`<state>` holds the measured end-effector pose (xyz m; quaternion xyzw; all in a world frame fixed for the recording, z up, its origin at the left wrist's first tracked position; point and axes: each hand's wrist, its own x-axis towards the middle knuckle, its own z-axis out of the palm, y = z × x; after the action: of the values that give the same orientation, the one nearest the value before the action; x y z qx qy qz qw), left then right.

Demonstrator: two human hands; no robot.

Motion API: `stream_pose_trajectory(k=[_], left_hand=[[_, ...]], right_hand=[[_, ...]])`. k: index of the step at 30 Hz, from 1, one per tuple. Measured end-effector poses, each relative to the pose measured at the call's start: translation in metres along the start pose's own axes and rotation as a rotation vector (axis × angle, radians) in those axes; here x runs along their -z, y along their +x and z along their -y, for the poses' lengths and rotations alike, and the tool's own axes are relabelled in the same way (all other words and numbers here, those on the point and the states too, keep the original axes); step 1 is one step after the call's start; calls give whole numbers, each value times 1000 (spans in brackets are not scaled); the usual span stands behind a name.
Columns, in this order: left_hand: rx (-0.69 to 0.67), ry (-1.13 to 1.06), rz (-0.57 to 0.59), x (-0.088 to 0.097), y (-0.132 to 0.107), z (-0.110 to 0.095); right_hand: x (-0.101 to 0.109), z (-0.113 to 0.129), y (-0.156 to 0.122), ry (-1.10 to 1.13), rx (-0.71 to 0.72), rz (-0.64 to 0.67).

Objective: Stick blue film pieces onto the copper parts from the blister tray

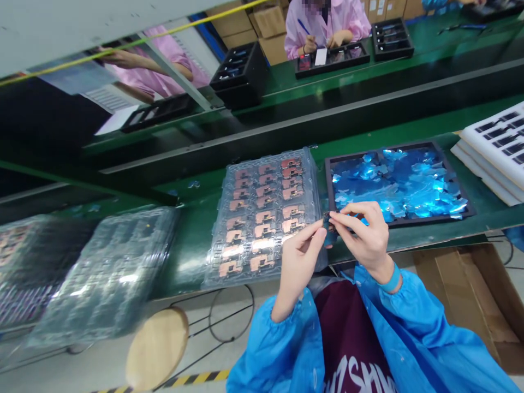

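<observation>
My left hand (301, 256) and my right hand (364, 232) meet at the front edge of the green bench, both pinching a small dark part (327, 221) between their fingertips. The part is too small to make out in detail. Just left of my hands lies a clear plastic blister tray (219, 262) holding several copper-coloured flex parts (266, 204) in rows. Just behind my right hand sits a black tray (329, 185) heaped with shiny blue film scraps (405, 183). Both my arms wear blue sleeves.
Stacks of clear trays (110, 273) stand at the left of the bench. White foam trays (497, 147) lie at the far right. A dark conveyor (286, 123) runs behind. Across it a person in pink (325, 27) works over black trays (331, 57). A round stool (158, 346) stands below.
</observation>
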<state>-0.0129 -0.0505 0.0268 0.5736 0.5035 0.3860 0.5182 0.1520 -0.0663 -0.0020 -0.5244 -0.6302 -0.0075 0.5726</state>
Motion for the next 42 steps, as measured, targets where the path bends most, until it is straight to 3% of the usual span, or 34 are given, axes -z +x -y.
stream_pose_trajectory(k=[4, 10, 13, 16, 19, 21, 24, 27, 29, 32, 36, 39, 42], left_hand=[[120, -238, 94, 3, 3, 1], [258, -503, 122, 9, 10, 4], [255, -572, 67, 11, 16, 5], [226, -659, -47, 10, 24, 10], [209, -721, -190, 10, 32, 17], [211, -720, -240, 9, 35, 20], [221, -696, -225, 5, 36, 20], [218, -677, -195, -3, 37, 20], [210, -667, -194, -9, 38, 22], [193, -638, -201, -18, 40, 27], [135, -565, -177, -25, 39, 31], [110, -478, -215, -22, 36, 32], [124, -415, -217, -14, 34, 31]], right_hand=[[4, -1, -3, -95, 136, -3], [12, 2, -12, 6, 200, 162], [14, 7, -19, 7, 271, 228], [14, 9, -24, -5, 292, 177], [15, -6, -22, -18, 165, 1], [15, -32, -17, -87, -5, -93], [15, -83, -5, -279, -256, -10], [11, -113, 4, -460, -328, 95], [6, -107, 6, -436, -305, 94], [-6, -71, 4, -95, -253, 197], [-23, -34, -1, 367, -403, 383], [-30, -30, -4, 448, -505, 345], [-35, -33, -5, 439, -486, 357]])
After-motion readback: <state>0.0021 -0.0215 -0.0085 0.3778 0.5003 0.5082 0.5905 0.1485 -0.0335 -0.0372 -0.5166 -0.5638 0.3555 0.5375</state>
